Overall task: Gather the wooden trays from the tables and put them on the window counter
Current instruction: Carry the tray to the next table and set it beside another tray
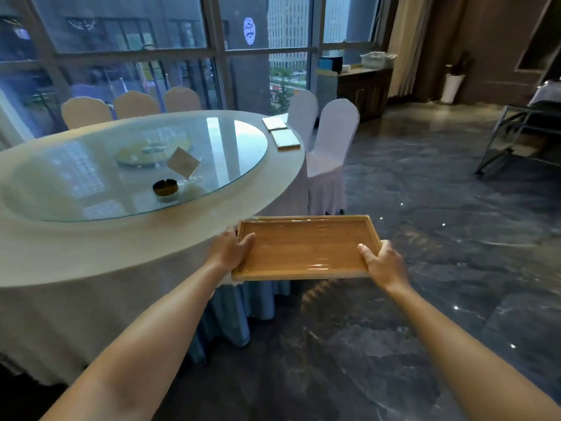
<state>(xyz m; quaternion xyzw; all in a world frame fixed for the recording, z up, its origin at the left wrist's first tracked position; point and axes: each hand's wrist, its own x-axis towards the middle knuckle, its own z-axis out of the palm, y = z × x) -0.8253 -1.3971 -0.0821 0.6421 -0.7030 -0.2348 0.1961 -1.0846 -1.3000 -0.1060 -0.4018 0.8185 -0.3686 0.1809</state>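
Note:
A rectangular wooden tray (pixel 306 247), wrapped in clear film, is held level in the air just off the right edge of the round table (pixel 91 256). My left hand (pixel 232 250) grips its left short side, thumb on top. My right hand (pixel 383 262) grips its near right corner. Two more wooden trays lie on the table's far right rim, one (pixel 285 139) nearer and one (pixel 274 123) behind it. The window counter (pixel 365 86) is a dark cabinet by the glass at the back right.
A glass turntable (pixel 230 153) on the table carries a dark ashtray (pixel 164 187), a card stand (pixel 183 163) and a dish. Covered chairs (pixel 331 150) ring the table. A cart (pixel 522 132) stands far right. Boxes and a container sit on the counter. Dark marble floor (pixel 425 208) stretches right.

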